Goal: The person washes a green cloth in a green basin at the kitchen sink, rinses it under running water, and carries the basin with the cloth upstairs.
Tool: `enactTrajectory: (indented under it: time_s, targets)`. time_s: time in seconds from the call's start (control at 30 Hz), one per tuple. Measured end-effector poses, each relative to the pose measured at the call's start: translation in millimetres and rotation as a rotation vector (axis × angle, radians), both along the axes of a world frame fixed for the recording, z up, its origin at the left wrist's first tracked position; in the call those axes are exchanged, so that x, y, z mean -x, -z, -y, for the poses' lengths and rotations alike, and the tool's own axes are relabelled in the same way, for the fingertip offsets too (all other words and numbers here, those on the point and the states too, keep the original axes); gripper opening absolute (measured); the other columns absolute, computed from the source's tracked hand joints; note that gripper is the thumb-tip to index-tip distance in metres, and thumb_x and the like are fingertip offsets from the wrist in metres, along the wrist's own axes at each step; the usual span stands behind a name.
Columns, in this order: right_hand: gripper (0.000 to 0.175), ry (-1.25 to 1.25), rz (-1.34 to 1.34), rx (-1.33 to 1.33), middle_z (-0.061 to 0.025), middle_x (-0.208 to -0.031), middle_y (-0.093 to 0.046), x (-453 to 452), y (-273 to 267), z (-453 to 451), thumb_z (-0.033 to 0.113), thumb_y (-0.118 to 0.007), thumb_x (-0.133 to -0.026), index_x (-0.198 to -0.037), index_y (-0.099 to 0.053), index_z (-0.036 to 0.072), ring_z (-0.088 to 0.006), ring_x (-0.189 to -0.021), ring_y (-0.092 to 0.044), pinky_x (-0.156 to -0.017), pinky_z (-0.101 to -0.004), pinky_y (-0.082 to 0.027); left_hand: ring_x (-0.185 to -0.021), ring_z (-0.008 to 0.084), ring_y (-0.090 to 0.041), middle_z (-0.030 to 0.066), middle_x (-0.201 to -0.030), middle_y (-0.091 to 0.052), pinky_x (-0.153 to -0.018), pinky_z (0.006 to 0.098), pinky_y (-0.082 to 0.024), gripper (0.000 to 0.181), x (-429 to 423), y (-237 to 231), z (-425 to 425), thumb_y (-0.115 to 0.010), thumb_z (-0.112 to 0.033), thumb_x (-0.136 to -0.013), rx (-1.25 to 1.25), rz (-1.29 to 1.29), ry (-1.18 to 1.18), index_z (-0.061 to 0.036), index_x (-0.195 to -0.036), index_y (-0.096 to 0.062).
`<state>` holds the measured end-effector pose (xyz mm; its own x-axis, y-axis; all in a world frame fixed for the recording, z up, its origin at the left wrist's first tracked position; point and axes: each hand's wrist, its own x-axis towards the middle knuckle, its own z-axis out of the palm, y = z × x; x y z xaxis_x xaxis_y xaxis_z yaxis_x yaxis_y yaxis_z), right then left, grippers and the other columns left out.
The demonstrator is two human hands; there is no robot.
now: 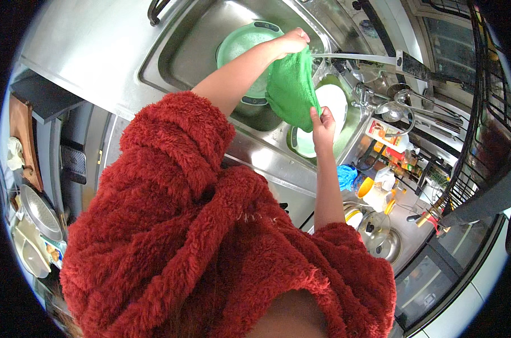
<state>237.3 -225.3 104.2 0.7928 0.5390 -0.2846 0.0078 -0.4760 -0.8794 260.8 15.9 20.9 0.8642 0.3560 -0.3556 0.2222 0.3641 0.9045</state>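
A wet-looking green cloth (292, 84) hangs stretched between my two hands over the divider of a double steel sink (183, 46). My left hand (294, 42) grips its upper corner, fingers curled tight. Lower down, my right hand (324, 124) pinches the opposite edge between thumb and fingers. Behind the cloth, in the left bowl, sits a pale green basin (242, 44) with dark-marked handles; water or suds show inside, and the cloth hides part of it. A white oval dish (333, 101) lies in the right bowl, partly covered by my right hand and the cloth.
A tap (362, 99) stands behind the right bowl, beside hanging steel ladles (392, 112). Bottles and a white jug (388, 134) crowd the right counter, with a blue bag (347, 176) and a glass lid (373, 228). A black wire rack (471, 169) overhangs the right side.
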Motion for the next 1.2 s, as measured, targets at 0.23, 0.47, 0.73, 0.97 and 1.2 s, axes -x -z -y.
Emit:
enactTrajectory:
  time_s: [0.23,0.47,0.73,0.97,1.2]
  targets:
    - [0.014,0.118,0.109,0.049,0.0051,-0.06,-0.043,-10,-2,4,0.009,-0.057,-0.085,-0.074,-0.048,0.007,-0.0032,-0.053,-0.034,-0.048,-0.0202,-0.027,-0.099,0.0235,-0.05,0.0116,-0.103,-0.054,-0.087,0.0316,-0.039,0.033,18,-8,-10,-0.055,-0.013,-0.079,-0.22,0.101,0.03,-0.0032,-0.11,-0.052]
    - [0.024,-0.005,0.396,0.059,0.0014,-0.059,-0.047,-50,3,-48,0.017,-0.065,-0.079,-0.067,-0.049,0.004,-0.006,-0.055,-0.038,-0.051,-0.0229,-0.032,-0.097,0.033,-0.051,0.0152,-0.099,-0.054,-0.085,0.0412,-0.04,0.036,60,-10,-53,-0.055,-0.031,-0.082,-1.252,-0.175,0.253,-0.0082,-0.11,-0.052]
    - [0.02,-0.085,0.272,0.071,0.0028,-0.066,-0.052,-90,27,-114,0.019,-0.07,-0.074,-0.07,-0.056,0.005,-0.0073,-0.061,-0.044,-0.057,-0.0218,-0.036,-0.086,0.0383,-0.054,0.0169,-0.09,-0.056,-0.074,0.0454,-0.043,0.024,87,-6,-87,-0.045,-0.034,-0.088,-1.004,-0.09,-0.2,-0.0123,-0.098,-0.051]
    - [0.035,-0.121,-0.194,-0.046,-0.0068,-0.095,-0.056,-95,33,-129,0.019,-0.061,-0.079,-0.107,-0.044,0.005,-0.0133,-0.077,-0.056,-0.062,-0.0265,-0.047,-0.084,0.0386,-0.055,0.0179,-0.086,-0.059,-0.072,0.0444,-0.043,0.024,86,-14,-91,-0.046,-0.034,-0.088,-0.804,-0.065,-0.406,-0.0122,-0.098,-0.05]
    - [0.027,-0.193,-0.22,0.029,-0.0017,-0.087,-0.052,-93,31,-122,0.006,-0.057,-0.079,-0.101,-0.042,0.008,-0.0103,-0.07,-0.053,-0.052,-0.0238,-0.043,-0.083,0.0347,-0.057,0.0173,-0.085,-0.059,-0.073,0.0402,-0.044,0.023,75,-17,-91,-0.046,-0.029,-0.089,-0.714,0.068,-0.608,-0.0077,-0.098,-0.051]
